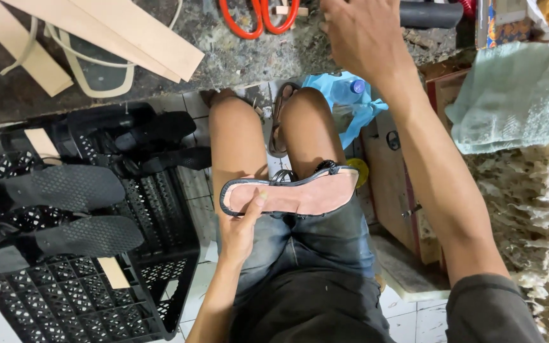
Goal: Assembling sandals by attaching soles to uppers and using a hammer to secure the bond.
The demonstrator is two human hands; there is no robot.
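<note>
Mid-assembly, I'd say: left hand [239,232] grips sandal sole [290,194] on the lap; right hand [357,32] reaches onto the bench [236,60] near orange scissors [258,19], its fingers hidden. Next needs a tool or glue.

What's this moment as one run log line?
left hand: holds sandal sole on lap | right hand: reaching on workbench near orange scissors

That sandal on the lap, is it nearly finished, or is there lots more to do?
Partly done, it seems: the sandal has straps and a dark rim, but its pinkish underside is bare. The left hand holds it on the lap; the right hand reaches to the workbench. Black soles lie on the crate.
</note>
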